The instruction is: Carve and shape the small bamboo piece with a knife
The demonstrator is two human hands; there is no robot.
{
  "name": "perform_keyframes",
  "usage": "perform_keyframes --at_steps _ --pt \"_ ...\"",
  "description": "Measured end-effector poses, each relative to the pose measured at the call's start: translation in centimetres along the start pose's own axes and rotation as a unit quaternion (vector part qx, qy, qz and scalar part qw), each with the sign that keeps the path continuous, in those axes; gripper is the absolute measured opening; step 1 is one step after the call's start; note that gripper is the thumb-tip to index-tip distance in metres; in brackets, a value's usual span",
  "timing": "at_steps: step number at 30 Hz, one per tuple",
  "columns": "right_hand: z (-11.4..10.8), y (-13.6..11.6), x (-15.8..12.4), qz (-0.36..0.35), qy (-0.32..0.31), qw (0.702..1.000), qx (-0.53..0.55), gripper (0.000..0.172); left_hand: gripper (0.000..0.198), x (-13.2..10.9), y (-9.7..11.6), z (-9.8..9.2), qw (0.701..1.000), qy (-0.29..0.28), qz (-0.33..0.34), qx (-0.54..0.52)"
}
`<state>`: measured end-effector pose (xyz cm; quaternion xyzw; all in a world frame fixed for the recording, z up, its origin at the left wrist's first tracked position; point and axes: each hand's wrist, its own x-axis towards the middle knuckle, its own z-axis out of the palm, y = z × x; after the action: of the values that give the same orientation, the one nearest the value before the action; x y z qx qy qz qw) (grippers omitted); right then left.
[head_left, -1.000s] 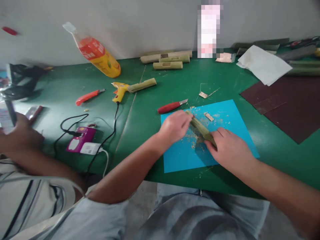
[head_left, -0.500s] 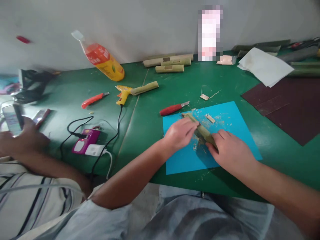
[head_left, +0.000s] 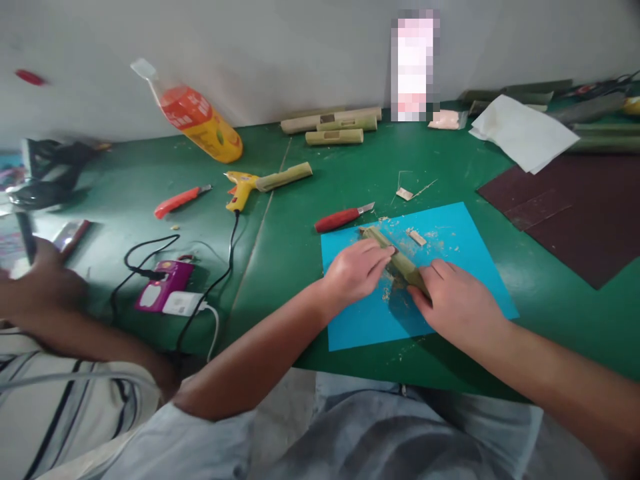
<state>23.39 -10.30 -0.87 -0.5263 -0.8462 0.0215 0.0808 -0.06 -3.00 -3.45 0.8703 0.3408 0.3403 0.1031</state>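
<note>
A split bamboo tube [head_left: 400, 261] lies slantwise over a blue sheet [head_left: 350, 333] strewn with pale shavings. My right hand [head_left: 455, 293] grips its near end, thumb below and fingers on top. With its fingers pinched together, my left hand [head_left: 357, 267] rests at the middle of the tube, by its cut opening. A small dark bit shows at those fingertips, too small to name. Just beyond the left hand is a red-handled knife [head_left: 340, 219], blade pointing right. A small wood chip [head_left: 417, 238] lies beside the tube.
Leftward are a yellow glue gun [head_left: 241, 190], orange cutter [head_left: 177, 202], purple power strip [head_left: 165, 283] with cords, and a co-worker's hand [head_left: 55, 280]. Cut bamboo tubes [head_left: 335, 137] and an orange drink bottle [head_left: 203, 123] stand behind. Dark brown sheets [head_left: 575, 220] lie right.
The whole view has shifted slightly, so things sit a little further left. Both my hands keep nearly the same place on the bamboo. The co-worker's phone at left has turned to a steeper angle.
</note>
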Motion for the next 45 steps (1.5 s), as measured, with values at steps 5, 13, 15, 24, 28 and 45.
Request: perform_keyframes --at_steps 5,13,15,24,28,45 --pt "-0.1 0.0 -0.1 0.001 -0.003 1.0 -0.005 0.019 0.02 0.0 0.1 0.0 0.999 0.031 -0.041 0.017" --pt "-0.6 -0.2 0.2 0.009 -0.024 1.0 -0.013 0.017 0.024 -0.3 0.7 0.4 0.999 0.021 -0.024 0.028" --pt "-0.6 -0.2 0.2 0.01 -0.031 0.999 -0.007 0.016 0.024 -0.3 0.7 0.5 1.0 -0.007 0.009 0.019" --pt "-0.1 0.1 0.1 0.012 -0.016 1.0 0.021 0.019 0.021 0.0 -0.5 0.6 0.999 0.032 0.0 0.028" --pt "-0.3 0.1 0.1 0.019 -0.018 1.0 0.017 0.018 0.02 0.0 -0.6 0.5 0.997 0.066 -0.002 0.043" --pt "-0.3 0.0 0.1 0.019 -0.014 1.0 0.004 0.017 0.024 -0.2 0.2 0.5 0.998 0.036 -0.019 0.052"
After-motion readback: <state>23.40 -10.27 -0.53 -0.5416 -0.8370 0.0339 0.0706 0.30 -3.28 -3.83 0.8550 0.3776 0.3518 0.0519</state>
